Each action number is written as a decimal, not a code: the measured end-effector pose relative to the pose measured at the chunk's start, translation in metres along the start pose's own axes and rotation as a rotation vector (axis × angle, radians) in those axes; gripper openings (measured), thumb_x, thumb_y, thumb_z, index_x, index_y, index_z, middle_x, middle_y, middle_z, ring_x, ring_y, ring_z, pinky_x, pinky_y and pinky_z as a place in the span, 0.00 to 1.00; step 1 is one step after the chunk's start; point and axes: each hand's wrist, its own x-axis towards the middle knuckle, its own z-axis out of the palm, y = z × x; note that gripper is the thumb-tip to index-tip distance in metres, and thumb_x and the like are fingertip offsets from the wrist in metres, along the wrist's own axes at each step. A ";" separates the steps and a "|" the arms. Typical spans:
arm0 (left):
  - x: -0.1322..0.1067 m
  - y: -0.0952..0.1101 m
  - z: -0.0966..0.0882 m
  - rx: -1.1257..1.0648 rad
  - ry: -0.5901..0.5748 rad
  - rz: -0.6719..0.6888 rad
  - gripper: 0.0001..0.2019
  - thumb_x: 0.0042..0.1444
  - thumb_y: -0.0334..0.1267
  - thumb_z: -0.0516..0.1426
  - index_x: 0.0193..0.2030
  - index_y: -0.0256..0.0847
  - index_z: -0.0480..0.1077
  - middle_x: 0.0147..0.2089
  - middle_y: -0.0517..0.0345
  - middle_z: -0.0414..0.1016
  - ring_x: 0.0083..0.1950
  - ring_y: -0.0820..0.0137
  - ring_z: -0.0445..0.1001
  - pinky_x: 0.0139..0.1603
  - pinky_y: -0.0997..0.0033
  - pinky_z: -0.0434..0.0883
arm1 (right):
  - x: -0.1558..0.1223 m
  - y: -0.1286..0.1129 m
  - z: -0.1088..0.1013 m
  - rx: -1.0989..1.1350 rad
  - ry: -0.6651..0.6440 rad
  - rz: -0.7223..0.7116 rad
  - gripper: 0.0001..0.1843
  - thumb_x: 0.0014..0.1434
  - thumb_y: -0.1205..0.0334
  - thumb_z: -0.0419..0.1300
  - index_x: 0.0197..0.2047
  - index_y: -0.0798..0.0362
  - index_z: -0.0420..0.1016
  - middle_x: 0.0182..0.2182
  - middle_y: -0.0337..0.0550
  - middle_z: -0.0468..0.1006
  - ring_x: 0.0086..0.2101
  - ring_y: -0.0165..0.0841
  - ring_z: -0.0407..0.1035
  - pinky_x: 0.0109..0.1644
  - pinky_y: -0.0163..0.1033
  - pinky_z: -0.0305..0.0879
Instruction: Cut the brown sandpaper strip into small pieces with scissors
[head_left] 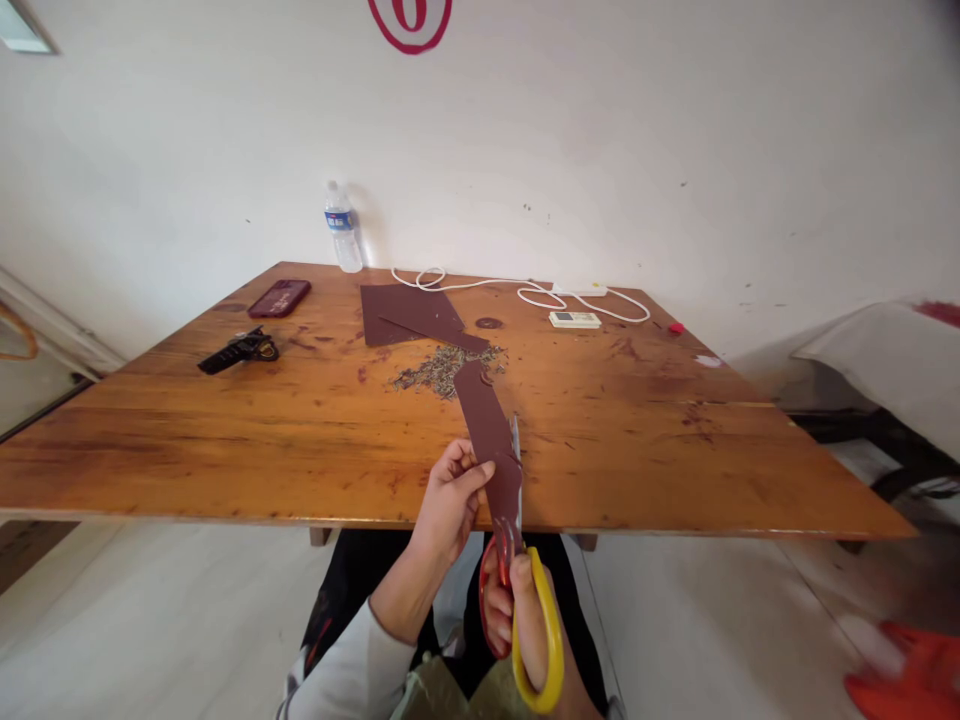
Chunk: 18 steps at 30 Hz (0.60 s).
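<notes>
My left hand point(452, 497) pinches the left edge of a dark maroon strip point(487, 415), which looks like card or thin sheet. The strip slants away from me over the table's front part. In my right hand point(525, 610) are scissors point(551, 640) with one yellow and one red handle loop. Their blades point away from me along the strip's right edge, which is cut unevenly. Past the strip's far end lies a pile of small dark scraps point(442, 372). Behind that rest a larger maroon sheet point(401, 312) and a narrow maroon strip point(435, 333).
On the wooden table point(225, 450), a maroon phone point(280, 298) and a black object with a coiled cord point(240, 350) lie left. A water bottle point(343, 230) stands by the wall. Back right are a power strip point(579, 289), its white cable and a remote control point(574, 320).
</notes>
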 end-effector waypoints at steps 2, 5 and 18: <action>0.000 0.000 -0.001 0.002 -0.009 -0.001 0.22 0.35 0.40 0.79 0.30 0.40 0.71 0.27 0.65 0.74 0.27 0.78 0.72 0.31 0.79 0.73 | -0.002 -0.006 0.005 -0.033 0.053 0.027 0.45 0.37 0.12 0.65 0.30 0.48 0.69 0.14 0.22 0.53 0.12 0.20 0.43 0.11 0.27 0.45; 0.001 0.000 -0.001 -0.004 -0.012 0.003 0.22 0.35 0.40 0.78 0.30 0.40 0.72 0.27 0.66 0.73 0.28 0.78 0.72 0.31 0.79 0.73 | -0.003 -0.009 0.006 -0.057 0.045 0.021 0.44 0.37 0.11 0.65 0.28 0.48 0.69 0.13 0.22 0.52 0.12 0.20 0.43 0.10 0.28 0.46; 0.001 0.001 0.000 0.019 -0.021 0.027 0.19 0.38 0.37 0.77 0.29 0.40 0.71 0.27 0.66 0.71 0.27 0.78 0.70 0.32 0.79 0.71 | 0.002 0.006 -0.006 -0.005 -0.038 -0.066 0.45 0.45 0.15 0.64 0.36 0.53 0.77 0.18 0.26 0.58 0.16 0.22 0.47 0.16 0.29 0.50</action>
